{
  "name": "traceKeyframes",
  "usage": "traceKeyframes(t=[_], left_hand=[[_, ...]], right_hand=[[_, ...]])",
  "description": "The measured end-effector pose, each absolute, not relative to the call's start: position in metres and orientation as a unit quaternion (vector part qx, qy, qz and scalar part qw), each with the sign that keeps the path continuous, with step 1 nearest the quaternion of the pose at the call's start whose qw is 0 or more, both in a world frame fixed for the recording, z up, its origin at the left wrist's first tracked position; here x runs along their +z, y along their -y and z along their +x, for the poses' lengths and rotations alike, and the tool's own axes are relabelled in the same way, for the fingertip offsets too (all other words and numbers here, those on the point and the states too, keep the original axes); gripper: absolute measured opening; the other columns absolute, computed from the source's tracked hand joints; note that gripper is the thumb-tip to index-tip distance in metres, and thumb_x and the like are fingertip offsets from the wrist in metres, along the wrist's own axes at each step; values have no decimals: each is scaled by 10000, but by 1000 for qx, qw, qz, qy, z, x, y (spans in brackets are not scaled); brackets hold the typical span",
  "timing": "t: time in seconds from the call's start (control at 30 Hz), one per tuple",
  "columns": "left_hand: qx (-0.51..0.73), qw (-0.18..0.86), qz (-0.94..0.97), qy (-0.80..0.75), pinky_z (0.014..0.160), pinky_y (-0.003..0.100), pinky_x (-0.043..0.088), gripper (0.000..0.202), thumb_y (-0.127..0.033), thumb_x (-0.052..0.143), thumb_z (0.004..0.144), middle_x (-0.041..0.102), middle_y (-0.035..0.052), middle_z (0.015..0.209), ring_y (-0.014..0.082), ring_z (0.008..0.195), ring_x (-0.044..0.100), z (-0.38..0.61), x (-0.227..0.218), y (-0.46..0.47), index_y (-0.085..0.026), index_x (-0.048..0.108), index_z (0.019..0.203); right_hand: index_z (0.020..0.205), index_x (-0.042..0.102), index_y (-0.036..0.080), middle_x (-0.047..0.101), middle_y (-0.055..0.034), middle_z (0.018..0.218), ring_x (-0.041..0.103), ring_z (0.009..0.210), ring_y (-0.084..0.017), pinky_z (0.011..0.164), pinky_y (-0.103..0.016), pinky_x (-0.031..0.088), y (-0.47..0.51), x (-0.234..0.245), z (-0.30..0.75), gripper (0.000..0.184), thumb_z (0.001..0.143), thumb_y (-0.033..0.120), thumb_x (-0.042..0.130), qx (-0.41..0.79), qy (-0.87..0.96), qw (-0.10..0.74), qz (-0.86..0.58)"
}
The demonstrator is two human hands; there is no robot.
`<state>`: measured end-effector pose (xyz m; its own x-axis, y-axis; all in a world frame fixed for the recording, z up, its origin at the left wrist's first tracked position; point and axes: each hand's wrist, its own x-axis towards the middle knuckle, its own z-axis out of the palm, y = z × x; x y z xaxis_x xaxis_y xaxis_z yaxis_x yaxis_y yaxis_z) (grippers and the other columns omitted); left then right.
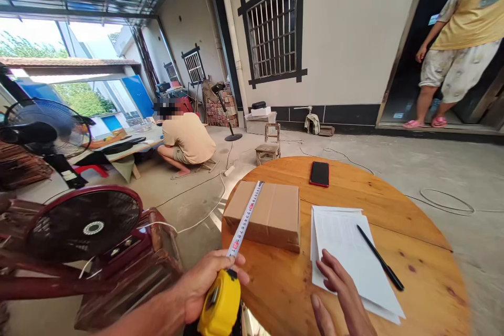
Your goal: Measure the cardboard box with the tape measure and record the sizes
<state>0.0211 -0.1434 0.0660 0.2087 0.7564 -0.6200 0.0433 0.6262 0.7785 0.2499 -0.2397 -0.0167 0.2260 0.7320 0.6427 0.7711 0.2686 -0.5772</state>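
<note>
My left hand (205, 283) is closed round a yellow tape measure (220, 307) at the near edge of a round wooden table (425, 273). Its white blade (247, 216) runs out across the left part of a flat cardboard box (275, 212) lying on the table. My right hand (340, 299) rests open, fingers flat, on the near corner of a stack of white paper sheets (346, 252). A black pen (380, 258) lies on the sheets to the right of that hand. A red-cased phone (319, 174) lies at the table's far side.
A dark red fan (84, 226) and wooden furniture stand close at the left. Another fan (47, 128) stands further left. A person (187, 139) squats on the concrete floor beyond. Another person (460, 42) stands in the doorway at right. Cables (444, 199) and a small stool (268, 149) lie on the floor.
</note>
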Motion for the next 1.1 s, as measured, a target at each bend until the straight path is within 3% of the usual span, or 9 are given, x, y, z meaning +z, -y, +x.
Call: traceKeyframes(t=[0.17,0.37,0.43,0.53,0.63,0.77,0.9,1.0,1.1], left_hand=[[300,654,396,-571,451,208,390,275,-362,592,795,686,21,702,120,492,523,14,70,153,-169,547,985],[277,686,411,-532,558,251,463,333,-418,656,748,688,33,762,155,596,561,21,86,165,-195,576,982],[279,719,404,-492,541,244,449,308,-402,664,745,691,40,783,144,571,550,43,87,170,-196,595,963],[263,759,426,-416,482,228,391,329,-410,649,755,616,12,570,149,517,527,91,86,177,-186,618,993],[232,791,430,-368,479,222,366,364,-418,633,763,648,28,652,125,498,512,139,77,178,-176,607,1034],[202,771,479,-368,483,214,356,289,-399,640,744,670,48,850,95,505,534,177,45,173,-162,622,908],[190,765,459,-410,462,210,345,345,-416,627,746,593,-17,609,114,477,534,180,13,167,-158,602,974],[192,768,447,-417,464,212,348,356,-421,631,745,567,-32,556,120,472,533,175,1,167,-154,600,979],[204,772,433,-418,492,217,371,370,-418,660,725,639,0,690,100,484,529,173,-4,166,-149,619,976]], right_hand=[[1234,511,260,466,-85,1367,496,1212,-272,931,-432,493,258,17,276,346,894,299,463,-34,566,509,-647],[1058,612,222,677,-70,1037,644,830,-195,615,-283,532,268,17,366,261,878,356,480,-32,434,477,-764],[1008,634,200,687,-72,1009,645,803,-188,622,-279,509,262,6,387,258,883,346,462,-4,454,433,-779],[963,649,190,685,-69,972,636,835,-187,701,-286,466,246,-5,400,253,895,272,419,7,530,300,-793],[986,640,186,662,-73,954,618,851,-182,668,-263,413,231,-6,399,257,906,237,400,-23,547,185,-816],[953,643,155,640,-103,893,593,875,-219,687,-279,374,220,-9,397,212,884,257,470,-46,538,148,-829],[843,640,139,633,-115,853,594,806,-216,704,-295,360,218,-18,397,174,870,225,491,-43,542,131,-829],[906,631,130,639,-123,859,598,790,-213,699,-298,362,219,-24,396,198,879,167,438,-43,534,127,-835],[1180,541,150,645,-108,922,606,783,-200,667,-288,385,226,-25,398,331,901,161,364,-16,519,167,-838]])
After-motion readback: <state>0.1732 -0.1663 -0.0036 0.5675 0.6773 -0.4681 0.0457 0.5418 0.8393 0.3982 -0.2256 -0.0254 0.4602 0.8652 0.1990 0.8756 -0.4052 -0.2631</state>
